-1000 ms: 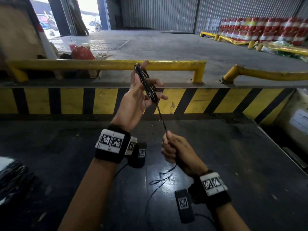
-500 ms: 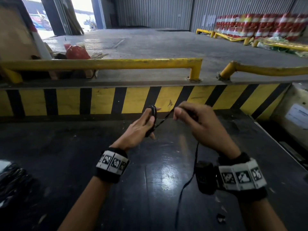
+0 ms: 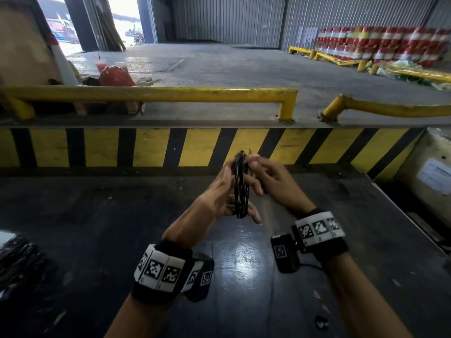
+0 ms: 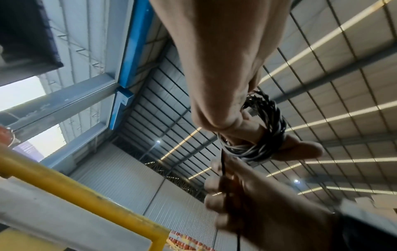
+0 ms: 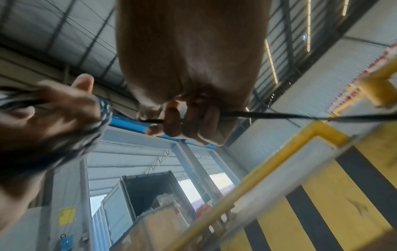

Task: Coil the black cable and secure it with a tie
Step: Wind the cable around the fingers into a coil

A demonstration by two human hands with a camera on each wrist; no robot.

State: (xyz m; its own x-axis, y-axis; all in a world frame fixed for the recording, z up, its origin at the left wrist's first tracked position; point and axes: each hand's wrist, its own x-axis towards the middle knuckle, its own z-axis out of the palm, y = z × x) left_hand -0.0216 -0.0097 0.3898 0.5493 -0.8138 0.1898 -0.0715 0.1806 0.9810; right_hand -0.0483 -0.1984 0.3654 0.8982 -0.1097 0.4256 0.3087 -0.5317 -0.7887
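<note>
A black cable (image 3: pixel 240 184) is wound in several loops around my left hand (image 3: pixel 227 191), held upright above the dark table. In the left wrist view the coil (image 4: pixel 264 135) wraps my fingers, and a loose strand runs from it down into my right hand (image 4: pixel 232 195). My right hand (image 3: pixel 271 181) sits just right of the coil, fingers curled round the free strand (image 5: pixel 268 115), which trails off to the right in the right wrist view. My left hand (image 5: pixel 53 118) with the coil (image 5: pixel 103 115) shows blurred there. No tie is visible.
The dark glossy table (image 3: pixel 97 240) ends at a yellow-and-black striped kerb (image 3: pixel 146 147) with yellow rails (image 3: pixel 158 93) behind. A dark bundle (image 3: pixel 17 259) lies at the table's left edge. A box (image 3: pixel 434 172) stands at the right. Small scraps (image 3: pixel 321 322) lie near the front.
The right hand has come in close beside the coil, laying more strand on it. The left hand dropped from raised height a second ago. The slack hanging to the table is gone from view.
</note>
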